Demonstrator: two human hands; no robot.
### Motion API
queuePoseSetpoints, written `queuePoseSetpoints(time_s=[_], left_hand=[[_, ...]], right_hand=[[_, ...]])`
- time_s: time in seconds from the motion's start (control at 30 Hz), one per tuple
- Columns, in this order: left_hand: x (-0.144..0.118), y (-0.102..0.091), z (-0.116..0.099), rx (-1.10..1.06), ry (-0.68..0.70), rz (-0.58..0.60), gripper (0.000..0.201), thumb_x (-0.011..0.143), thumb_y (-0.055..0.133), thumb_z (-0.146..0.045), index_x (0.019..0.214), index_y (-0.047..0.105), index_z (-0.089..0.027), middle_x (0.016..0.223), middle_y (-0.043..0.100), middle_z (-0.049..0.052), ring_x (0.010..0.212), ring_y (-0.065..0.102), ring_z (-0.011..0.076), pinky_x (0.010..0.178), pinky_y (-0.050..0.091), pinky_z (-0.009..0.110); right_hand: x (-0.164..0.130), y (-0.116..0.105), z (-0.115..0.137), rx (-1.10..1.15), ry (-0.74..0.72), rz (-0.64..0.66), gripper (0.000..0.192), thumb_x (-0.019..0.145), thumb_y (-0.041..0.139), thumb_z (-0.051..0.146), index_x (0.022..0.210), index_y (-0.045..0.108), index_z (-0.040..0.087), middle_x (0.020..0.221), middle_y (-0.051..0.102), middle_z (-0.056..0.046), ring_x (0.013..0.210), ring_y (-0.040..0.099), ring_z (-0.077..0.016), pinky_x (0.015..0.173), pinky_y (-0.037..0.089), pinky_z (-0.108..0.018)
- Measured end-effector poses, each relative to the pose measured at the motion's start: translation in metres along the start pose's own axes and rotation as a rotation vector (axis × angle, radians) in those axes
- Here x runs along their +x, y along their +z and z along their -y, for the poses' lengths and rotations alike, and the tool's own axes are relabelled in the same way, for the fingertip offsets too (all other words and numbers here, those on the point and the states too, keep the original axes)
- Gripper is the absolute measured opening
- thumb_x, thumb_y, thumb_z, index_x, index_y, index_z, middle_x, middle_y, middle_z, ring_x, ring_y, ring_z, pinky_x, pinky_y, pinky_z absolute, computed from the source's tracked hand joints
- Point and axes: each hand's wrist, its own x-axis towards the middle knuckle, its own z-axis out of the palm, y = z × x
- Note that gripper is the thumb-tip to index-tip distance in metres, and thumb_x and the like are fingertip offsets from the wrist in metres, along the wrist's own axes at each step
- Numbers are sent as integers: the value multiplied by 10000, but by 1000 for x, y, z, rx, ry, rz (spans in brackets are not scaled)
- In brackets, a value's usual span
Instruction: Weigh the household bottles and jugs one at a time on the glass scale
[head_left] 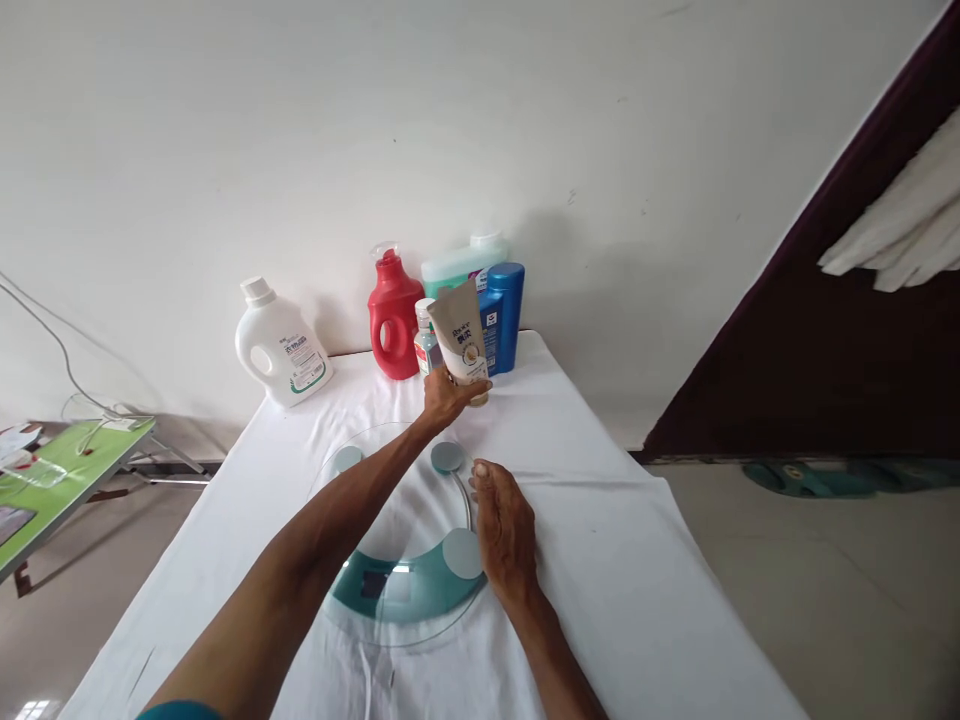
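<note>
My left hand reaches far across the table and grips a beige squeeze tube by its lower end, cap down, just above the cloth. Right behind the tube stand a small clear bottle, a red jug, a teal jug and a blue bottle. My right hand rests palm down on the right edge of a round glass bathroom scale, fingers together, holding nothing.
A white detergent jug leans at the back left of the white-covered table. A green folding table with cables stands at the left. A dark door and sandals are at the right.
</note>
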Motion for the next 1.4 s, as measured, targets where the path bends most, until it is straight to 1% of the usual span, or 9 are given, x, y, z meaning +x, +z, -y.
queuePoseSetpoints(time_s=[0.37, 0.57, 0.73, 0.87, 0.93, 1.0, 1.13, 1.23, 1.4], left_hand=[[-7, 12, -6, 446, -105, 78, 647, 778, 953, -489, 1273, 721, -143, 1333, 755, 202, 1202, 756, 344, 966, 595, 405], [-20, -10, 3, 463, -12, 88, 677, 785, 934, -482, 1326, 667, -175, 1389, 698, 173, 1221, 728, 342, 1021, 610, 451], [-38, -99, 17, 420, 306, -3, 560, 819, 910, -357, 1303, 654, -241, 1322, 697, 112, 1043, 743, 258, 931, 641, 425], [-33, -215, 16, 445, 479, -578, 497, 882, 840, -312, 1319, 615, -237, 1294, 653, 128, 1200, 671, 295, 1028, 588, 469], [-22, -269, 15, 457, 412, -799, 613, 844, 876, -329, 1364, 574, -214, 1363, 611, 162, 1244, 634, 322, 1081, 546, 509], [-7, -308, 16, 447, 281, -880, 740, 785, 927, -367, 1394, 541, -200, 1412, 575, 186, 1294, 600, 344, 1105, 516, 523], [28, -342, 24, 353, 76, -801, 690, 759, 936, -456, 1294, 591, -192, 1356, 618, 171, 1263, 617, 326, 1059, 516, 467], [50, -347, 30, 219, 43, -703, 502, 800, 867, -571, 1048, 641, -198, 1036, 705, 87, 959, 677, 248, 825, 539, 356], [71, -353, 39, 14, 71, -617, 495, 674, 918, -592, 722, 622, -198, 611, 551, -23, 579, 481, 129, 567, 394, 275]], right_hand=[[1, -6, -10, -63, 129, 46, 745, 958, 382, 880, 1082, 710, 223, 1093, 795, -158, 1003, 749, -340, 952, 555, -490], [1, -9, -11, -91, 172, 92, 772, 938, 385, 892, 1154, 705, 223, 1209, 781, -152, 1034, 736, -330, 978, 539, -483], [3, -11, -14, -105, 173, 91, 790, 901, 405, 919, 1130, 706, 225, 1217, 778, -167, 1038, 740, -335, 973, 546, -487], [5, -13, -19, -134, 184, 103, 771, 927, 402, 898, 1150, 712, 228, 1219, 783, -159, 1032, 750, -329, 965, 551, -483], [5, -14, -22, -142, 204, 106, 771, 930, 403, 897, 1156, 715, 229, 1217, 788, -148, 1029, 756, -328, 958, 557, -480], [5, -15, -23, -145, 223, 98, 777, 929, 411, 897, 1161, 727, 225, 1221, 794, -139, 1034, 761, -330, 949, 567, -478], [4, -17, -19, -169, 234, 52, 812, 930, 412, 904, 1167, 772, 216, 1231, 808, -142, 1029, 769, -353, 913, 593, -497], [2, -20, -15, -205, 231, 43, 812, 939, 430, 895, 1204, 810, 227, 1210, 821, -142, 1007, 775, -374, 886, 611, -521], [-2, -32, -28, -170, 259, 80, 796, 973, 433, 849, 1307, 819, 238, 1268, 814, -150, 1088, 768, -418, 907, 627, -567]])
